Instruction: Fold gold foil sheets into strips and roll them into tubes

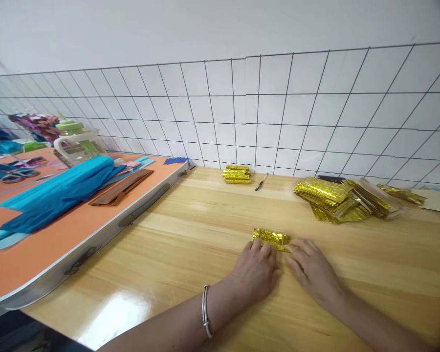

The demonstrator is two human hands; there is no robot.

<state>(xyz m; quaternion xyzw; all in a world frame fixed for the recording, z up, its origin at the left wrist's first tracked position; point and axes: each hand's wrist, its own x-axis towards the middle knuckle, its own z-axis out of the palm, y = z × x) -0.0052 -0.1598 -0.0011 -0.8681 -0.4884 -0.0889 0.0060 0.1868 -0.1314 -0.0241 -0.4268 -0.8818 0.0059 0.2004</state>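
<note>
A gold foil piece (272, 236) lies on the wooden table in front of me, its near edge partly covered by my fingers. My left hand (255, 269) has its fingers bent and pressed on the foil's near left side; a silver bangle circles the wrist. At the foil's right end, my right hand (313, 269) touches it with the fingertips, slightly blurred, the thumb apart from the fingers. Several gold rolls (236, 175) are stacked near the wall. A pile of gold foil sheets (330, 198) lies at the back right.
A pen (261, 182) lies between the rolls and the pile. On the left, an orange-topped table (58, 220) bears blue folded paper (64, 190), brown paper (122, 187), scissors (20, 173) and a green-lidded bottle (71, 128). A white wall with a black grid (223, 107) stands behind.
</note>
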